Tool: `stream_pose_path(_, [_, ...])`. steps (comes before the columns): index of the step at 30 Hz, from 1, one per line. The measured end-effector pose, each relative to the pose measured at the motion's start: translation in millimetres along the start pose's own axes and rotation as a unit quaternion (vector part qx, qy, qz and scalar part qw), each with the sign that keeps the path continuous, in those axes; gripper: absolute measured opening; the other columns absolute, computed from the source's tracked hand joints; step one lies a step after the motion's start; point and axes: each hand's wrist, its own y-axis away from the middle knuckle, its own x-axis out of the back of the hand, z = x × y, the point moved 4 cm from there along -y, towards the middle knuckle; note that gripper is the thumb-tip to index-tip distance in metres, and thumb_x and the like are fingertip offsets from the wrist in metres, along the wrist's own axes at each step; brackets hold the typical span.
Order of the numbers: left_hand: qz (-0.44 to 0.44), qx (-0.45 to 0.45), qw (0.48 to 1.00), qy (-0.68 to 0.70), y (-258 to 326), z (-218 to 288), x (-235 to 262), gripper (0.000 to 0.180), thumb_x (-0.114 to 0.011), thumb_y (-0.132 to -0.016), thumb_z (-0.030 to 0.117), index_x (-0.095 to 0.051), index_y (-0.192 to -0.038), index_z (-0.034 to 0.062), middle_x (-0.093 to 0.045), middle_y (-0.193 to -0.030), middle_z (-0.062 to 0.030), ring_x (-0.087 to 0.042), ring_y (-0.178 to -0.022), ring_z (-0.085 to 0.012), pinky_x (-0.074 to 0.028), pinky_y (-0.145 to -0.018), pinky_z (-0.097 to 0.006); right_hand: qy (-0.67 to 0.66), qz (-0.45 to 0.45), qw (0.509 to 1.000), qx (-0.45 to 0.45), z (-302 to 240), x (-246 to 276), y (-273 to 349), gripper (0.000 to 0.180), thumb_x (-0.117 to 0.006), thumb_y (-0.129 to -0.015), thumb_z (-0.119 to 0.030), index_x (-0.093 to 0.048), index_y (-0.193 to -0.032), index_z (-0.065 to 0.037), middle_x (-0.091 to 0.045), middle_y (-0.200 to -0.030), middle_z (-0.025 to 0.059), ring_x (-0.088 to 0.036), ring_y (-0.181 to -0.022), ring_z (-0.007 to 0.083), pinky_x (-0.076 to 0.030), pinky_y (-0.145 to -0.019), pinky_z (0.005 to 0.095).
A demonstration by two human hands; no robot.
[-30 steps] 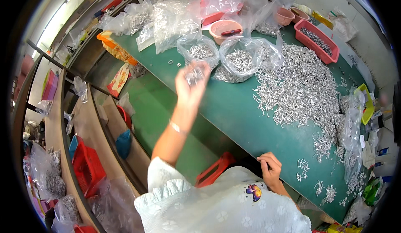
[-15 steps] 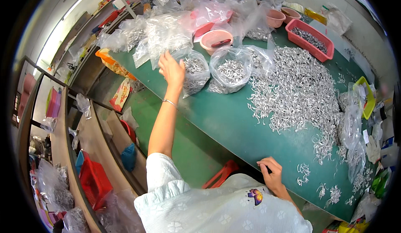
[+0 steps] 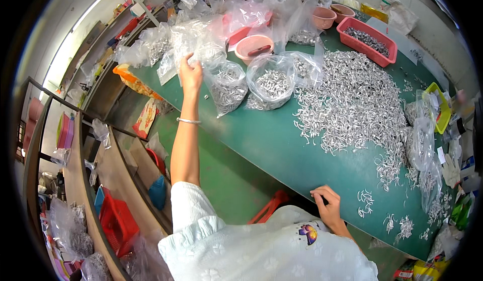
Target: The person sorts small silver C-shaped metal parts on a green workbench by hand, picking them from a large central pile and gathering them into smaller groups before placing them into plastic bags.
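My left hand (image 3: 190, 74) reaches over the table's far left side, fingers apart and partly bent, beside a pile of clear plastic bags (image 3: 193, 37). Just right of it, an open clear bag of small silvery curved metal pieces (image 3: 227, 90) stands on the green table (image 3: 261, 140). A second open bag of such pieces (image 3: 271, 83) is next to that one. My right hand (image 3: 327, 203) rests at the table's near edge with its fingers curled in; whatever they may hold is hidden. A big heap of loose silvery pieces (image 3: 352, 102) spreads over the table's right half.
Behind the bags stands a round pink bowl (image 3: 241, 53) with a red-handled tool. A pink tray of metal pieces (image 3: 347, 27) and a yellow-green basket (image 3: 443, 122) sit farther right. At left, shelves hold a red basket (image 3: 113, 225). A red stool (image 3: 271, 205) is below the table edge.
My left hand has moved left, away from the nearer bag of metal pieces and closer to the plastic bags. My right hand stays at the table edge. The view has shifted slightly.
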Motion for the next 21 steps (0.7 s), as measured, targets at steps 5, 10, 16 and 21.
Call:
stream_pose_path(5, [-0.051,-0.061,0.974,-0.213,17.7,9.2,-1.9,0.036,-0.056,-0.082,0.008,-0.061,-0.118,0.0019,-0.064,-0.076,-0.0146,-0.059,-0.065,-0.0202,-0.048,-0.065,-0.035,-0.003,0.003,1.000,0.017,-1.4,-4.6,1.4,0.006,-0.062,-0.086,0.002,-0.067,-0.089,0.003,-0.066,-0.085,0.0136,-0.062,-0.078,0.0277,-0.049,-0.073,0.0345])
stream_pose_path(10, [-0.144,-0.059,0.944,-0.290,27.6,-57.7,8.7,0.046,-0.055,-0.082,0.010,-0.053,-0.127,0.0000,-0.062,-0.103,-0.0249,-0.058,-0.089,-0.0327,-0.046,-0.082,-0.042,0.026,0.002,0.998,0.065,5.2,4.2,9.4,0.008,-0.063,-0.088,-0.006,-0.065,-0.090,0.001,-0.065,-0.088,0.0113,-0.060,-0.083,0.0296,-0.047,-0.079,0.0390])
stream_pose_path(16, [-0.025,-0.176,0.881,-0.438,21.3,-66.6,20.9,0.059,-0.056,-0.087,0.007,-0.036,-0.142,0.0003,-0.051,-0.126,-0.0306,-0.053,-0.113,-0.0421,-0.043,-0.096,-0.049,0.143,0.100,0.980,0.093,-17.1,57.8,45.4,0.008,-0.062,-0.088,-0.008,-0.065,-0.091,-0.001,-0.064,-0.089,0.0088,-0.059,-0.084,0.0278,-0.046,-0.077,0.0383])
stream_pose_path(21, [-0.006,-0.337,0.915,-0.222,118.6,75.7,-32.1,0.045,-0.056,-0.092,0.011,-0.047,-0.135,0.0025,-0.049,-0.135,-0.0191,-0.049,-0.123,-0.0321,-0.041,-0.101,-0.046,0.250,0.380,0.891,-0.003,-20.5,137.2,128.6,0.012,-0.066,-0.080,0.000,-0.067,-0.092,0.001,-0.066,-0.092,0.0119,-0.060,-0.087,0.0282,-0.048,-0.079,0.0378])
